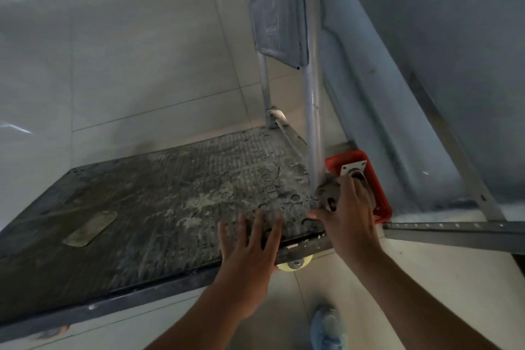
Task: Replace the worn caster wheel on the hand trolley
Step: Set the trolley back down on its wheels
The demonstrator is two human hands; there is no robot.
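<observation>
One blue shoe [326,327] on the tiled floor, nearest the camera. Left hand [250,261], fingers spread and holding nothing, lies flat on the trolley deck [159,207]; beneath that edge one pale caster wheel [295,263] shows. Right hand [346,216] is closed around a grey caster [328,193] at the handle post [312,111]. Beyond it, one red basket [380,202] holds one caster with a mounting plate [353,172]; the right hand partly hides it

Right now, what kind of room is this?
Probably a storeroom or utility area: a dirty platform trolley stands on pale floor tiles, slotted metal shelving rails run at right, and a red parts basket holds a caster.
</observation>
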